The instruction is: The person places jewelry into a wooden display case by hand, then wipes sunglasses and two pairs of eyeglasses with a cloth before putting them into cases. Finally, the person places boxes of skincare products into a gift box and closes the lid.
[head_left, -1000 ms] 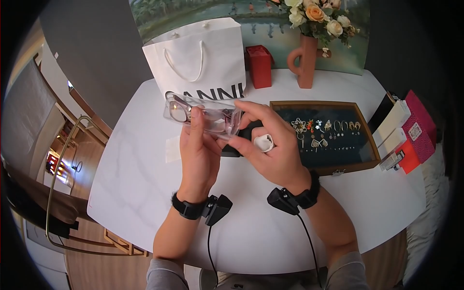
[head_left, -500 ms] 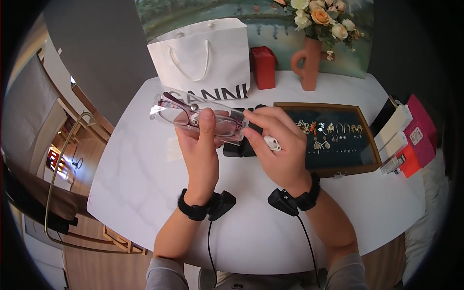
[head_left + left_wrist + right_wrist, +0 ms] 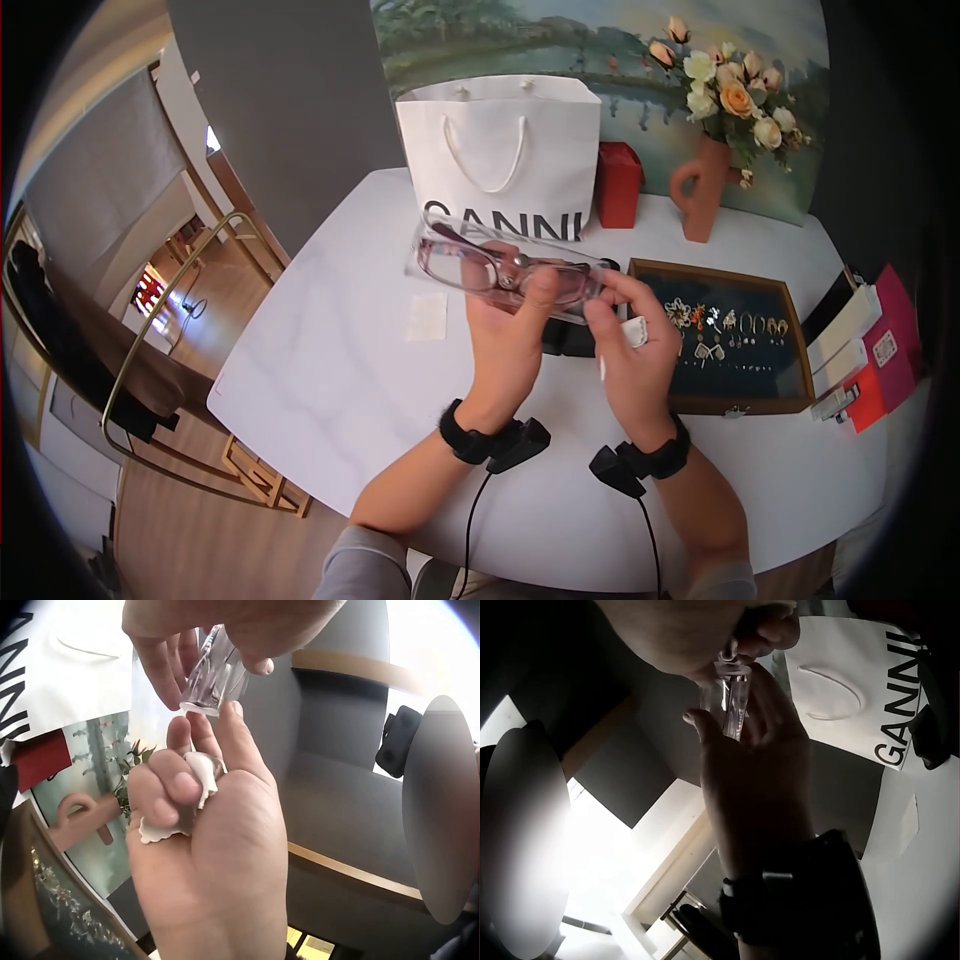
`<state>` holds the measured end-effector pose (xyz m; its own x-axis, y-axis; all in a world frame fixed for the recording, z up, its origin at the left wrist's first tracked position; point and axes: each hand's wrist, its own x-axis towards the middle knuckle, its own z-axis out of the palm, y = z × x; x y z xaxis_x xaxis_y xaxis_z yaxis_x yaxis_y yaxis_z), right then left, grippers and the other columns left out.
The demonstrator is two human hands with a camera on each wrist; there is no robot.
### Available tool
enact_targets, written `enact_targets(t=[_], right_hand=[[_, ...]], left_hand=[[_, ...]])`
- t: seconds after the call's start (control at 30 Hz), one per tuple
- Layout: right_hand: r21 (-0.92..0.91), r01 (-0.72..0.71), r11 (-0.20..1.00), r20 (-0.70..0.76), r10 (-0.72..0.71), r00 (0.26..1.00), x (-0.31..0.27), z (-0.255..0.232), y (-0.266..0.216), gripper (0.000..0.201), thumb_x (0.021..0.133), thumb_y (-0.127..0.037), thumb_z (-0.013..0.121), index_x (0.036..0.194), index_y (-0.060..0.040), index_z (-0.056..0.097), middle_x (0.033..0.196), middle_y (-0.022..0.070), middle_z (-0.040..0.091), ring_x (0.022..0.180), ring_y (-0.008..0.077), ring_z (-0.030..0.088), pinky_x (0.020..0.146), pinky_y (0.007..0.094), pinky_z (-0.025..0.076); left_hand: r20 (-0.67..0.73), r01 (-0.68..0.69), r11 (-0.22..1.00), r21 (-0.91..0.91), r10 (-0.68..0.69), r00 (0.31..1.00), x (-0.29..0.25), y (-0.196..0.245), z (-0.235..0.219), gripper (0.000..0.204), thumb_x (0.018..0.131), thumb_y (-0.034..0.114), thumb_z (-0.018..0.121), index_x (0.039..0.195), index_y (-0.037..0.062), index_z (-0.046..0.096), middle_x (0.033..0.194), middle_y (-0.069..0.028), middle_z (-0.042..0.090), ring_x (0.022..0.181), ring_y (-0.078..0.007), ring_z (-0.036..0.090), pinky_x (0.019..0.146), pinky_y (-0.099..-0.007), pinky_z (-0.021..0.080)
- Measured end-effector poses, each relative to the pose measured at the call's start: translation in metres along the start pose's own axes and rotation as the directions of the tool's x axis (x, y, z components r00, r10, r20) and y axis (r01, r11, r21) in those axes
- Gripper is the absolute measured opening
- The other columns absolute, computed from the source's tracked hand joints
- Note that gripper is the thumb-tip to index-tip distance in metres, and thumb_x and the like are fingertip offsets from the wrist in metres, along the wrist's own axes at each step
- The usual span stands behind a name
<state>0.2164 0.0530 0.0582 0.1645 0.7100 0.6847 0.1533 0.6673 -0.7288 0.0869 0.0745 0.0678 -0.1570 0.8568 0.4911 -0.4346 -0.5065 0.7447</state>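
A clear case [image 3: 560, 250] with purple-framed glasses [image 3: 455, 236] inside is held up over the table, tilted slightly down to the right in the head view. My left hand [image 3: 505, 350] grips it from below, thumb across its near side. At the case's right end, the thumb and fingertips of my right hand [image 3: 640, 380] pinch the edge. A crumpled white cloth [image 3: 201, 776] with a scalloped edge is tucked under the curled fingers of that same hand, seen best in the left wrist view.
Behind stand a white paper bag [image 3: 500, 140], a red box [image 3: 618, 185] and a vase [image 3: 705, 190] of flowers. At right lie a jewellery display case [image 3: 740, 385] and several boxes [image 3: 845, 325]. A black object [image 3: 567, 342] and a white square [image 3: 427, 317] sit beneath the hands.
The head view has swung left, so the table things appear farther right and lower. My right fingers have shifted along the case's right end, and less of the cloth shows.
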Motion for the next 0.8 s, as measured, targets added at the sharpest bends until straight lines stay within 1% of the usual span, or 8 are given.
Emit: enact_targets(t=[0.1, 0.33, 0.4, 0.47, 0.53, 0.67, 0.73, 0.8], right_hand=[[0.358, -0.343, 0.868, 0.107, 0.327, 0.939, 0.004, -0.005, -0.013, 0.026, 0.096, -0.013, 0.067, 0.117, 0.0016, 0.061, 0.081, -0.0014, 0.061, 0.056, 0.0013, 0.047, 0.048, 0.0188, 0.035], [0.473, -0.35, 0.809, 0.182, 0.299, 0.937, 0.009, -0.016, -0.011, 0.023, 0.097, -0.011, 0.066, 0.115, -0.0005, 0.057, 0.079, -0.0003, 0.061, 0.051, 0.0009, 0.044, 0.044, 0.0197, 0.032], [0.504, -0.344, 0.792, 0.23, 0.261, 0.937, 0.01, -0.018, -0.011, 0.024, 0.096, -0.011, 0.066, 0.116, -0.001, 0.057, 0.079, -0.0004, 0.06, 0.052, 0.0008, 0.044, 0.044, 0.0197, 0.032], [0.491, -0.341, 0.802, 0.238, 0.253, 0.938, 0.011, -0.02, -0.009, 0.025, 0.095, -0.01, 0.067, 0.117, -0.0012, 0.057, 0.08, -0.0001, 0.061, 0.053, 0.0009, 0.045, 0.045, 0.0195, 0.033], [0.44, -0.254, 0.861, 0.217, 0.172, 0.961, 0.011, -0.021, -0.007, 0.025, 0.095, -0.008, 0.067, 0.117, -0.0011, 0.058, 0.081, 0.0, 0.062, 0.058, 0.0018, 0.049, 0.05, 0.0185, 0.036], [0.326, -0.145, 0.934, 0.171, 0.092, 0.981, 0.013, -0.023, -0.004, 0.025, 0.093, -0.003, 0.068, 0.116, -0.0009, 0.06, 0.082, 0.0005, 0.062, 0.064, 0.0028, 0.052, 0.056, 0.0187, 0.039], [0.047, 0.315, 0.948, 0.182, -0.318, 0.931, 0.017, -0.024, -0.001, 0.026, 0.09, 0.002, 0.068, 0.115, -0.0003, 0.061, 0.081, 0.0009, 0.062, 0.069, 0.0034, 0.054, 0.06, 0.019, 0.042], [0.055, 0.219, 0.974, 0.165, -0.225, 0.96, 0.011, -0.021, -0.004, 0.028, 0.089, 0.005, 0.068, 0.115, 0.0002, 0.06, 0.081, 0.001, 0.061, 0.07, 0.0034, 0.054, 0.061, 0.0188, 0.042]], left_hand=[[0.079, 0.083, 0.992, -0.1, -0.075, 0.994, 0.0, 0.004, 0.002, 0.048, 0.094, 0.017, 0.072, 0.123, 0.0045, 0.036, 0.111, -0.0154, 0.064, 0.1, -0.0245, 0.069, 0.089, -0.0374, 0.057], [0.24, 0.106, 0.982, -0.159, -0.066, 0.968, 0.005, 0.005, -0.004, 0.051, 0.092, 0.011, 0.073, 0.125, 0.005, 0.034, 0.113, -0.018, 0.065, 0.101, -0.0244, 0.069, 0.088, -0.0354, 0.058], [0.247, 0.048, 0.998, 0.034, -0.055, 0.968, 0.007, 0.013, -0.003, 0.06, 0.09, 0.024, 0.077, 0.128, 0.0045, 0.035, 0.114, -0.0172, 0.066, 0.103, -0.0243, 0.068, 0.086, -0.0351, 0.057], [0.234, 0.065, 0.998, 0.018, -0.067, 0.97, 0.007, 0.017, -0.002, 0.055, 0.09, 0.018, 0.076, 0.127, 0.0043, 0.038, 0.114, -0.0171, 0.066, 0.103, -0.0251, 0.069, 0.087, -0.0368, 0.058], [0.212, 0.292, 0.947, -0.137, -0.26, 0.942, 0.008, 0.022, -0.001, 0.053, 0.089, 0.002, 0.073, 0.128, 0.0029, 0.037, 0.114, -0.0183, 0.066, 0.102, -0.0256, 0.069, 0.086, -0.0353, 0.06], [0.234, 0.451, 0.858, -0.247, -0.399, 0.887, 0.007, 0.024, -0.001, 0.03, 0.097, 0.018, 0.067, 0.118, 0.0046, 0.051, 0.113, -0.0145, 0.067, 0.099, -0.0236, 0.071, 0.084, -0.0359, 0.061], [0.206, 0.468, 0.839, -0.278, -0.424, 0.882, 0.006, 0.021, 0.0, 0.026, 0.098, 0.02, 0.065, 0.116, 0.0053, 0.054, 0.113, -0.0135, 0.067, 0.099, -0.0228, 0.071, 0.085, -0.0361, 0.061], [0.181, 0.487, 0.817, -0.309, -0.452, 0.873, 0.004, 0.019, 0.001, 0.023, 0.099, 0.023, 0.064, 0.113, 0.0059, 0.056, 0.112, -0.0125, 0.068, 0.099, -0.022, 0.07, 0.086, -0.0364, 0.06]])
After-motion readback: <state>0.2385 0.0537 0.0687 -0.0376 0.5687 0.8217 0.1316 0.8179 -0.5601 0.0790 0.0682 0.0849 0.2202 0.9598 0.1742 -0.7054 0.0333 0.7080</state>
